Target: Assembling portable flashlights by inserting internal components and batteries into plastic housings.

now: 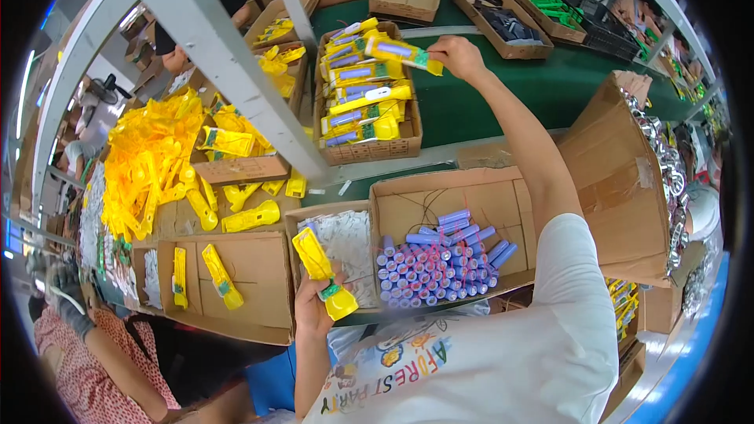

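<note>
Just left of the battery box (510,196), in the head view, the left hand (312,310) curls around a yellow casing (314,251), its fingers closed near the green part (329,291), the casing tilted with both ends clear of the grip. Beyond the battery box, toward its left, the right hand (459,56) pinches one end of a second casing (393,50), in which something purple shows; it lies above the filled carton (369,151) of similar pieces, touching them or just apart, I cannot tell which. Each casing looks light, stiff and smooth, probably hard plastic, so it may slide in a loose grip. If the purple part is a battery like the loose batteries (408,283) in the battery box, it should add some weight. The surest hold is likely across the long side edges, with little pressure on the exposed middle.
</note>
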Demonstrator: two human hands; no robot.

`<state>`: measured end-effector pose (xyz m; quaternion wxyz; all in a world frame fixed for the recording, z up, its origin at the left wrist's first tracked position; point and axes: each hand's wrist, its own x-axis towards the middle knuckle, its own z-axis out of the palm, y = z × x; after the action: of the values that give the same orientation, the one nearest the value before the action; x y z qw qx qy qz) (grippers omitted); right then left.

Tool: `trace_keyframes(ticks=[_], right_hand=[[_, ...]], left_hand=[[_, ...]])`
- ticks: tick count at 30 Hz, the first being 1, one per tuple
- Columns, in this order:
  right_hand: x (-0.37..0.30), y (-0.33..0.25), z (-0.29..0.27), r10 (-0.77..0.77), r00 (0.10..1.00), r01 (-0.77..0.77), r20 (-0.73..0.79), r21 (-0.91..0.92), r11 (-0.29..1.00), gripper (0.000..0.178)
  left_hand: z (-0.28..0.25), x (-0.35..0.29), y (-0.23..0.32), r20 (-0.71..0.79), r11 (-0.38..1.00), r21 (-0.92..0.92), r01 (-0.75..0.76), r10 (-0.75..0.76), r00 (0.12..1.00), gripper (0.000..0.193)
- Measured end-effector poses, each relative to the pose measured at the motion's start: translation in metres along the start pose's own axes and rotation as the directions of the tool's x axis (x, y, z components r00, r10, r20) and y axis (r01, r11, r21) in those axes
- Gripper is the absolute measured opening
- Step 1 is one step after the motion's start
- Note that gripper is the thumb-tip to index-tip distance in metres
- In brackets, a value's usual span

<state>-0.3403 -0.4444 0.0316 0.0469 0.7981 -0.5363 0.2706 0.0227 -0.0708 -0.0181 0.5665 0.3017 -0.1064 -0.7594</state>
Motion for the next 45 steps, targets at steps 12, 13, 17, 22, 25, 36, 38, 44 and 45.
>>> trace_keyframes(ticks=[12,13,17,22,25,36,38,44,45], right_hand=[[-0.110,0.159,0.002,0.762,0.648,-0.718,0.002,-0.332,0.611,0.022],[-0.113,0.165,0.003,0.784,0.620,-0.752,-0.024,-0.302,0.586,0.022],[-0.113,0.174,0.000,0.861,0.509,-0.828,0.026,-0.258,0.497,0.027],[-0.067,0.064,-0.006,0.407,0.903,-0.419,-0.140,-0.502,0.757,0.044],[-0.024,0.032,0.052,0.270,0.954,-0.296,0.132,0.254,0.921,0.026],[0.007,-0.055,0.080,0.409,0.392,-0.906,0.824,0.424,0.013,0.059],[0.008,-0.045,0.095,0.365,0.388,-0.901,0.846,0.431,-0.042,0.055],[0.001,-0.053,0.083,0.187,0.550,-0.762,0.814,0.581,-0.285,0.054],[-0.001,-0.056,0.090,0.185,0.568,-0.721,0.802,0.593,-0.358,0.054]], left_hand=[[0.002,0.002,0.003,0.009,0.995,-0.094,0.034,-0.033,0.999,0.057],[0.001,0.001,0.003,0.003,0.995,-0.097,0.035,-0.035,0.999,0.057],[0.002,0.002,0.004,-0.021,0.995,-0.099,0.025,-0.027,0.999,0.057],[0.002,0.005,0.005,-0.006,0.993,-0.101,0.058,-0.059,0.998,0.055],[0.002,0.011,0.005,-0.005,0.996,-0.083,0.043,-0.044,0.999,0.051],[0.003,0.008,0.002,0.064,0.996,-0.087,0.022,-0.017,0.998,0.053],[0.000,0.009,0.002,0.070,0.995,-0.100,0.024,-0.017,0.997,0.053],[0.001,0.009,0.001,0.087,0.995,-0.101,0.002,0.006,0.996,0.054],[0.001,0.009,0.001,0.098,0.995,-0.097,-0.014,0.023,0.995,0.054]])
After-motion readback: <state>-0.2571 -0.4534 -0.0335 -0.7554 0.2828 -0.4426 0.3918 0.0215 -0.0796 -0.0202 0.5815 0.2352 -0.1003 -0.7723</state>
